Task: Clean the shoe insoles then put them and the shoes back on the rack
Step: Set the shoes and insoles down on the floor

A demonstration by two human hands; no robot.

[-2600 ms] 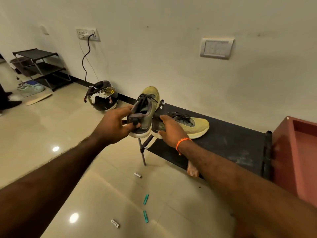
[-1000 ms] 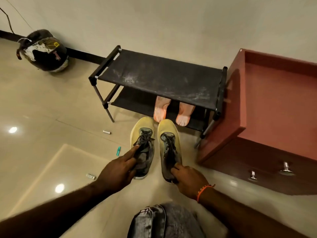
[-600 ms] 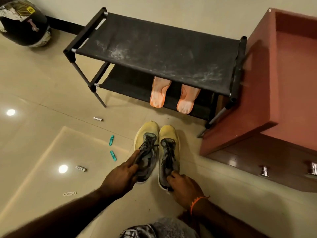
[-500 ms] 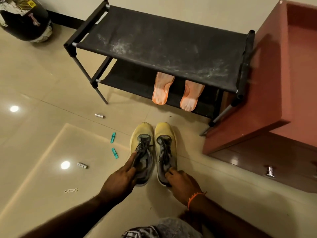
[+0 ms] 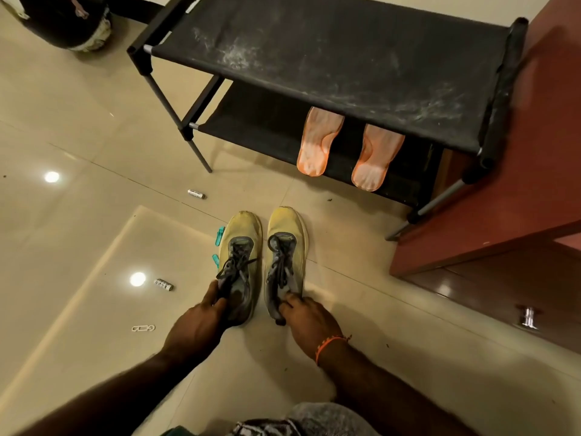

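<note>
Two yellow-and-grey shoes stand side by side on the floor, toes toward the rack. My left hand (image 5: 201, 325) grips the heel of the left shoe (image 5: 240, 256). My right hand (image 5: 309, 320) grips the heel of the right shoe (image 5: 286, 247). Two orange insoles, the left insole (image 5: 319, 143) and the right insole (image 5: 375, 158), lie on the lower shelf of the black shoe rack (image 5: 330, 61), their front ends overhanging its edge. The dusty top shelf bears nothing.
A red-brown cabinet (image 5: 515, 184) with metal knobs stands right of the rack. A helmet (image 5: 67, 23) sits at the top left. Teal clips (image 5: 219, 237), two small batteries (image 5: 163, 284) and a white clip (image 5: 143, 328) lie on the tiled floor left of the shoes.
Both shoes came off the rack's top shelf and down onto the floor in front of it. The view has tilted down and closer. Both hands still hold the heels.
</note>
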